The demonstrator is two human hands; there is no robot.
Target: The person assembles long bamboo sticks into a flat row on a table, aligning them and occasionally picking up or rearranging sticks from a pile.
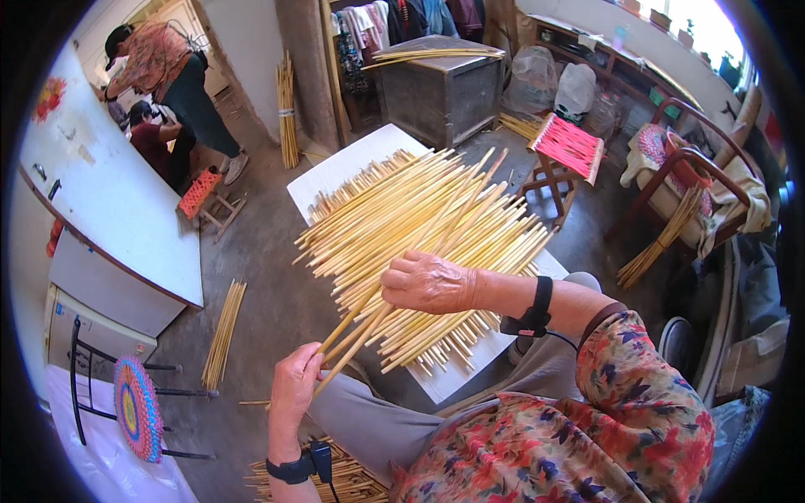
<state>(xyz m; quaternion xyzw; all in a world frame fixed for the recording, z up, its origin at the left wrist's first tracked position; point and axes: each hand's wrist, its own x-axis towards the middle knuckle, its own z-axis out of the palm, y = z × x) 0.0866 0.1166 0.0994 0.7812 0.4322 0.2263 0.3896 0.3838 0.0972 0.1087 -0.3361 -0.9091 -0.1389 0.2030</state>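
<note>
A few long straw-yellow sticks (356, 329) run diagonally from my lap up over a large pile. My right hand (428, 283) is closed round their middle, its back turned up. Near their lower ends, my left hand (295, 381) pinches them between thumb and fingers. Beneath my right hand lies the broad pile of similar sticks (394, 222), mostly side by side, on a white board (314, 186). More sticks (356, 474) lie low down beside my left forearm. My fingers partly hide the held sticks, so their exact number cannot be made out.
Loose sticks (225, 335) lie on the floor at left, and a tied bundle (287, 117) stands by the wall. A dark chest (440, 88), a red-topped folding stool (568, 149) and an armchair (700, 172) stand beyond. Two people (159, 63) are at the far left, near a white door (109, 184).
</note>
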